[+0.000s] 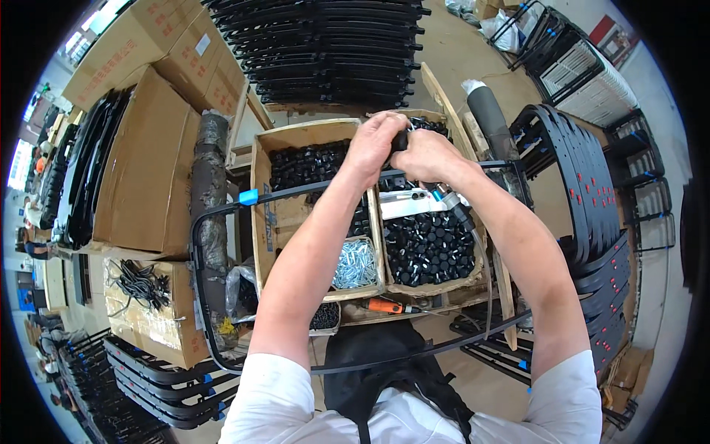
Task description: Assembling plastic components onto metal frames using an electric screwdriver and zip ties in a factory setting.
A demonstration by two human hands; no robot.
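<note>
A wooden tray with several compartments lies directly below the hands: black plastic caps fill the right compartment, more black parts the upper left, and silver bolts a small lower one. An orange-handled tool rests along the tray's near edge. Cardboard boxes stand to the left, a stack of black frames beyond the tray, and further black frames lean at the right. The floor is bare concrete, crowded with stock on every side.

A curved black frame with a blue clip loops around the tray and passes across both forearms; its far bar runs up to the hands.

Both arms reach forward over the tray, meeting above its far edge. The left hand is curled closed around a small black part at the frame's far bar. The right hand is closed beside it, touching the left, gripping the same spot; what lies inside it cannot be made out
</note>
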